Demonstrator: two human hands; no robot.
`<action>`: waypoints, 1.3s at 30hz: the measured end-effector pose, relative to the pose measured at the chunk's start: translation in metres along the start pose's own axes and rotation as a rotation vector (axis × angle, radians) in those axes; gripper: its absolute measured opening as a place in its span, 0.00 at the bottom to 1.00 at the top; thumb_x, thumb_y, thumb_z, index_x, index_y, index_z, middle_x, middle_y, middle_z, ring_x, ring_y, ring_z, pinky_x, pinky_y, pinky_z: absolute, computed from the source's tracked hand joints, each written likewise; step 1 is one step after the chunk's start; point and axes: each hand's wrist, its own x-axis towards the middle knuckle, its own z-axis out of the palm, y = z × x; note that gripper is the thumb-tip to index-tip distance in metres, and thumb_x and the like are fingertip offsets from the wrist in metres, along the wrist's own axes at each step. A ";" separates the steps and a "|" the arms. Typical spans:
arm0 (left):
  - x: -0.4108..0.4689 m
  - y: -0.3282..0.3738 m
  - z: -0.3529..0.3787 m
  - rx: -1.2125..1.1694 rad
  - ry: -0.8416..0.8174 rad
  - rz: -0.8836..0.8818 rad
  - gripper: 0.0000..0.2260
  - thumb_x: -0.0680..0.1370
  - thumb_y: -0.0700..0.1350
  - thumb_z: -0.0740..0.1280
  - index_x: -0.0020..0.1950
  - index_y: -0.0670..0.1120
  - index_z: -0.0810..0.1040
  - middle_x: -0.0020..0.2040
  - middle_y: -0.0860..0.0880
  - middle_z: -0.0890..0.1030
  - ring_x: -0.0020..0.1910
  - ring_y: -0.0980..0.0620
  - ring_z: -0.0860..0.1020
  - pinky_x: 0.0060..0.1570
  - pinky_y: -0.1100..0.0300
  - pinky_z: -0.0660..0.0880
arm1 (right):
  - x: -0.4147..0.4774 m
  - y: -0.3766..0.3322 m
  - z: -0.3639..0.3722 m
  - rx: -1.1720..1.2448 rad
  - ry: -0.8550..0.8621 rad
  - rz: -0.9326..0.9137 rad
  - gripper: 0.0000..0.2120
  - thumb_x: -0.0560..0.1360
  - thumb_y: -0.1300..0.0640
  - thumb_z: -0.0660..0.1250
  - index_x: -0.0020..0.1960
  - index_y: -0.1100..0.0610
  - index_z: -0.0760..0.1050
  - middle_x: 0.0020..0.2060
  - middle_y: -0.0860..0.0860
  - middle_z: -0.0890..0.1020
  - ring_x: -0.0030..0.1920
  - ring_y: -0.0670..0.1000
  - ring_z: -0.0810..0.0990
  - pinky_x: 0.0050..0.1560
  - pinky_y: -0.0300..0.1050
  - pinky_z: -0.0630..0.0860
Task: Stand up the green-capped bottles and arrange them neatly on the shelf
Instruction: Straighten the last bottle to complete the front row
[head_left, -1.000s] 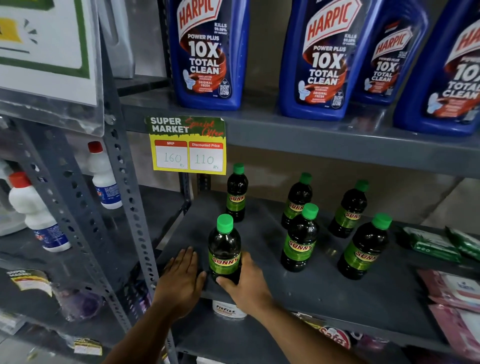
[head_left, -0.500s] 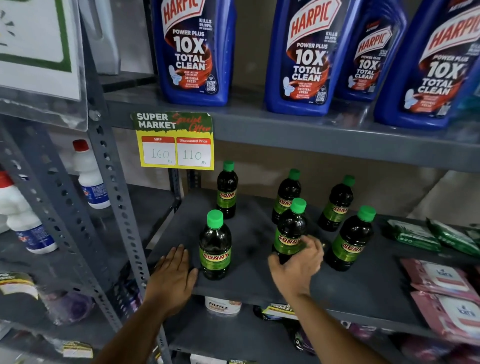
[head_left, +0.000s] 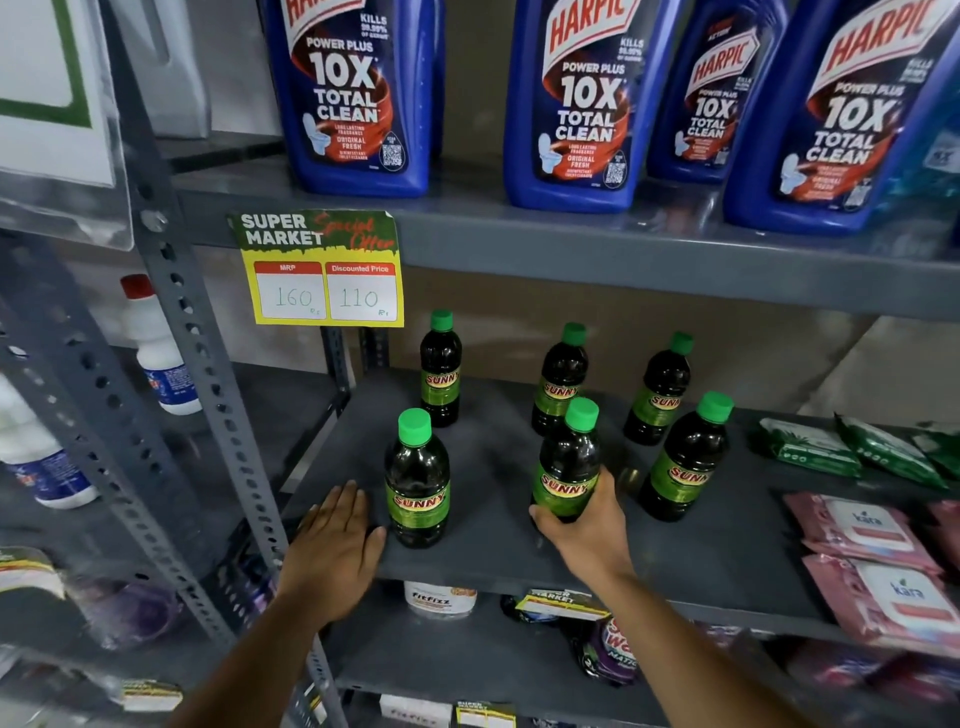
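Several dark green-capped bottles with green "Sunny" labels stand upright on the grey shelf (head_left: 493, 551). The front row holds a left bottle (head_left: 417, 483), a middle bottle (head_left: 569, 462) and a right bottle (head_left: 685, 462). Behind them stand three more: back left bottle (head_left: 440, 371), back middle bottle (head_left: 560, 379), back right bottle (head_left: 658, 392). My right hand (head_left: 587, 535) grips the base of the front middle bottle. Just left of the front left bottle, my left hand (head_left: 335, 545) lies flat, fingers spread, on the shelf's front edge.
Large blue Harpic bottles (head_left: 358, 98) fill the shelf above, whose edge carries a yellow price tag (head_left: 322, 270). Green packets (head_left: 810, 447) and pink wipe packs (head_left: 867, 530) lie at the right. A perforated metal upright (head_left: 208, 395) stands left, with white bottles (head_left: 156, 348) beyond.
My right hand let go of the front left bottle, moved right and closed on the front middle bottle. My left hand stayed flat on the shelf edge.
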 end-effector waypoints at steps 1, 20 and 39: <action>0.000 -0.001 0.001 0.004 -0.007 0.001 0.36 0.74 0.61 0.36 0.74 0.40 0.55 0.76 0.42 0.56 0.74 0.46 0.52 0.70 0.52 0.49 | -0.006 0.002 -0.001 0.002 -0.001 -0.004 0.37 0.63 0.55 0.81 0.67 0.51 0.66 0.53 0.44 0.80 0.53 0.44 0.80 0.51 0.36 0.72; 0.000 0.000 0.001 0.037 -0.060 -0.016 0.38 0.72 0.62 0.33 0.75 0.40 0.51 0.77 0.43 0.53 0.75 0.47 0.49 0.71 0.52 0.47 | -0.030 0.024 -0.026 0.113 0.390 -0.295 0.36 0.77 0.38 0.62 0.76 0.56 0.56 0.69 0.62 0.65 0.71 0.61 0.66 0.72 0.58 0.63; 0.001 0.005 -0.005 0.060 -0.088 -0.028 0.29 0.80 0.57 0.43 0.75 0.41 0.46 0.77 0.44 0.48 0.75 0.49 0.46 0.72 0.53 0.45 | 0.046 0.057 -0.098 -0.208 0.309 0.191 0.40 0.57 0.46 0.84 0.61 0.58 0.70 0.56 0.58 0.77 0.56 0.59 0.77 0.53 0.57 0.78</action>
